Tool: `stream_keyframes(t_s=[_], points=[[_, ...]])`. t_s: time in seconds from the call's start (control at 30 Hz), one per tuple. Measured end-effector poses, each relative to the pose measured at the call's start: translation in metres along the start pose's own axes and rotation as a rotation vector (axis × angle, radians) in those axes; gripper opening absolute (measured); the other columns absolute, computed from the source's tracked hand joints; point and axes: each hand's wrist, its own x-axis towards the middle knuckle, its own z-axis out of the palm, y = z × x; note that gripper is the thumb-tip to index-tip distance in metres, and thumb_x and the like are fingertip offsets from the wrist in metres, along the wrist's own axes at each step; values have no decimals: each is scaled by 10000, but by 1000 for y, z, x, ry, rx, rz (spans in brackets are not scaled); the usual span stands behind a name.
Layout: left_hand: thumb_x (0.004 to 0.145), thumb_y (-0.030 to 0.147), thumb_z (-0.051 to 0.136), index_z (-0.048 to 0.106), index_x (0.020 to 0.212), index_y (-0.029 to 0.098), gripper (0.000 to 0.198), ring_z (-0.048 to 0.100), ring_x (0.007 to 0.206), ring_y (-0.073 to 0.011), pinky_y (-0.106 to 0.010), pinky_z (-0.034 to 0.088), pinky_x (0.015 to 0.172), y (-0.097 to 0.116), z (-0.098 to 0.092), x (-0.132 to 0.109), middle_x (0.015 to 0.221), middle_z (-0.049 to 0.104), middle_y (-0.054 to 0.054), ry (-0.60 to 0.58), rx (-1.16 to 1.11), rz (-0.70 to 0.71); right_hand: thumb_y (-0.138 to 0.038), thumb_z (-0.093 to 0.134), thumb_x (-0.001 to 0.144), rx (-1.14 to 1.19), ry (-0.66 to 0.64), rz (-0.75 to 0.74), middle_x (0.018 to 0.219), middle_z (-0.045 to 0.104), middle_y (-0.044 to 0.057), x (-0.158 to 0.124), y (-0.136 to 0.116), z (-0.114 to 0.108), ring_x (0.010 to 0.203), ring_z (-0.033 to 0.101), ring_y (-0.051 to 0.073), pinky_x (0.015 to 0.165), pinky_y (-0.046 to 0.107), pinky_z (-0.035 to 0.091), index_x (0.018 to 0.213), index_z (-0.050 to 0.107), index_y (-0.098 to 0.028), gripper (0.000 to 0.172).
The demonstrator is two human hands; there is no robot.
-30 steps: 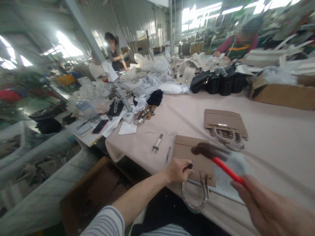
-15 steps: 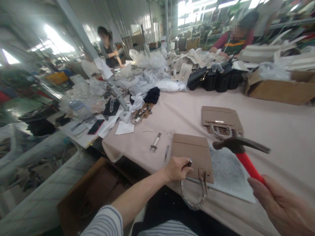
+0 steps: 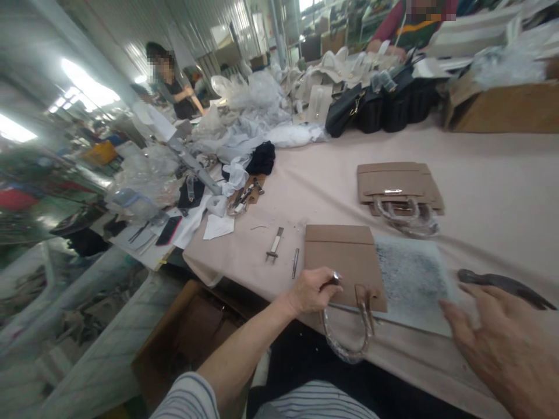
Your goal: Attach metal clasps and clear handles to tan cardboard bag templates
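Left hand pinches punch upright on tan bag at worktop edge. Right hand grips hammer, head raised off the punch; blow not landed.

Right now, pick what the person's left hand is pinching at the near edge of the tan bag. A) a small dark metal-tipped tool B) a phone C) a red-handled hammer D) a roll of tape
A: the left hand pinches a small dark tool with a shiny tip, held against the tan bag beside its wrapped handle.
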Motion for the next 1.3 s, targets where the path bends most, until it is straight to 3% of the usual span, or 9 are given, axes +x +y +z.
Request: stream_keyframes(t_s=[0.07, 0.13, 0.23, 0.4, 0.53, 0.7, 0.93, 1.3], points=[[911, 265, 626, 678, 977, 147, 144, 721, 836, -171, -271, 594, 816, 1, 0, 1, 907, 745, -72, 11, -6, -1, -426, 480, 986, 121, -57, -165, 1211, 609, 212, 4, -43, 18, 1148, 565, 340, 960, 489, 463, 1240, 586, -146, 393], [906, 264, 634, 683, 964, 150, 137, 722, 842, -175, -276, 596, 820, 2, 0, 1, 907, 746, -71, 9, -1, -18, -419, 472, 985, 170, -139, -274, 1258, 598, 174, 2, -75, 40, 1120, 556, 331, 927, 493, 469, 1262, 577, -158, 395], [888, 256, 651, 689, 930, 156, 115, 723, 829, -177, -280, 598, 812, 4, 1, 0, 899, 749, -70, 21, -4, -71, -390, 510, 957, 122, -169, -285, 1249, 600, 148, -7, -96, 64, 1111, 539, 346, 896, 510, 453, 1224, 615, -168, 363], [888, 202, 633, 687, 909, 153, 77, 730, 792, -167, -268, 608, 764, 3, 6, -9, 869, 757, -71, 159, -81, -138, -392, 555, 945, 126, -170, -260, 1265, 582, 133, -12, -90, 72, 1132, 524, 343, 913, 501, 429, 1218, 626, -180, 353], [883, 222, 640, 679, 933, 155, 92, 750, 880, -193, -299, 625, 821, 0, 8, -14, 936, 772, -103, 77, -71, 12, -387, 564, 942, 143, -198, -223, 1289, 574, 119, -12, -90, 71, 1154, 517, 341, 936, 506, 416, 1233, 619, -197, 352], [913, 255, 619, 668, 913, 133, 132, 751, 740, -174, -272, 638, 705, 2, 7, -12, 828, 769, -77, 371, -327, -344, -415, 554, 950, 139, -213, -206, 1305, 572, 110, -13, -91, 73, 1169, 513, 344, 931, 513, 416, 1237, 616, -212, 357], [881, 235, 654, 730, 874, 159, 108, 746, 795, -176, -268, 623, 767, 12, 8, -7, 861, 781, -63, 220, -227, -246, -409, 547, 959, 121, -236, -203, 1316, 569, 119, -14, -91, 71, 1174, 512, 347, 946, 514, 409, 1253, 600, -214, 357], [873, 216, 655, 743, 886, 165, 102, 746, 781, -165, -243, 610, 756, 12, 11, -2, 858, 786, -52, 209, -199, -189, -404, 541, 954, 112, -222, -212, 1302, 576, 121, -12, -93, 70, 1165, 517, 348, 944, 511, 418, 1242, 610, -202, 359]])
